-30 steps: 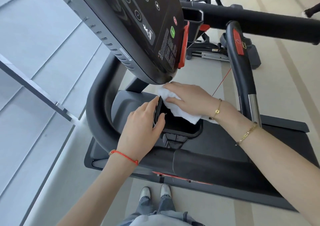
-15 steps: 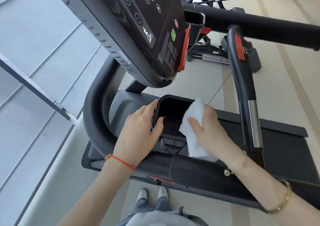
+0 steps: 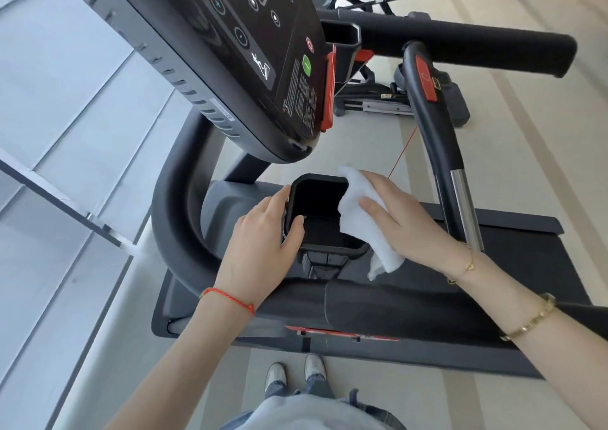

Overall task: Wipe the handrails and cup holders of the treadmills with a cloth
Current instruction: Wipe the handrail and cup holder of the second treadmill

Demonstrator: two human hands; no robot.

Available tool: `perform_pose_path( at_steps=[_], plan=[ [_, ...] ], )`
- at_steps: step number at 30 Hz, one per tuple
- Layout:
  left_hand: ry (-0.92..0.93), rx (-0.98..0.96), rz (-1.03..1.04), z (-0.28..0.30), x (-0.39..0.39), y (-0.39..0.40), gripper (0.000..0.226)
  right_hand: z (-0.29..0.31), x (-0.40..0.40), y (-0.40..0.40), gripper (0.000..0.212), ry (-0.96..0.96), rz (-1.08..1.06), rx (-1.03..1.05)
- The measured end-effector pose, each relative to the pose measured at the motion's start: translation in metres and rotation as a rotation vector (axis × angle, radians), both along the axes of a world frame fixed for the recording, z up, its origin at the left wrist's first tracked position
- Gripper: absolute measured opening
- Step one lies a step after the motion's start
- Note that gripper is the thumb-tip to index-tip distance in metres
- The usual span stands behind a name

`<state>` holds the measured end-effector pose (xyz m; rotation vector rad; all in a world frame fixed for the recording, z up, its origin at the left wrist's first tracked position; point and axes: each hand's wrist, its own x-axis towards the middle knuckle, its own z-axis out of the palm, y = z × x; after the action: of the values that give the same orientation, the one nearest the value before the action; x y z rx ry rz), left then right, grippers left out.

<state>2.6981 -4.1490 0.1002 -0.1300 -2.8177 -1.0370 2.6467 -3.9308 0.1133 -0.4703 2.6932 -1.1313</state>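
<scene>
The right hand (image 3: 404, 222) presses the white cloth (image 3: 358, 219) flat-fingered over the cup holder (image 3: 317, 214) right rim, its dark well lying just leftward, while the left hand (image 3: 263, 248) fingers grip the opposite rim.

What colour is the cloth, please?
White, seen in the head view: the cloth under the right hand.

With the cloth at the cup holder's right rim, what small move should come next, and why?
Probably sweep the white cloth under the right hand down the inner wall: it only covers the cup holder's right rim, while the left hand steadies the left rim.
</scene>
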Motion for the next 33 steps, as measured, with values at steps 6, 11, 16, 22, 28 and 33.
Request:
perform_pose_path(
  at_steps=[6, 11, 16, 22, 28, 33],
  plan=[
    [0.023, -0.051, -0.086, 0.005, 0.001, -0.012, 0.043, 0.032, 0.035, 0.02, 0.046, 0.024, 0.116, 0.024],
    [0.037, -0.043, -0.118, 0.002, 0.008, -0.022, 0.039, 0.025, 0.05, -0.022, 0.042, 0.128, 0.348, 0.416],
    [0.036, -0.004, -0.065, -0.001, 0.011, -0.022, 0.036, 0.005, 0.043, -0.08, 0.035, 0.207, 0.269, 0.586],
    [0.02, -0.046, -0.048, 0.0, 0.011, -0.023, 0.035, 0.013, 0.042, -0.028, 0.038, 0.268, 0.42, 0.514],
    [0.023, -0.049, -0.045, 0.001, 0.011, -0.021, 0.035, 0.015, 0.031, -0.044, 0.046, 0.32, 0.436, 0.615],
    [0.001, -0.036, -0.032, 0.0, 0.009, -0.022, 0.036, 0.005, 0.032, -0.06, 0.037, 0.271, 0.373, 0.546]
  ],
)
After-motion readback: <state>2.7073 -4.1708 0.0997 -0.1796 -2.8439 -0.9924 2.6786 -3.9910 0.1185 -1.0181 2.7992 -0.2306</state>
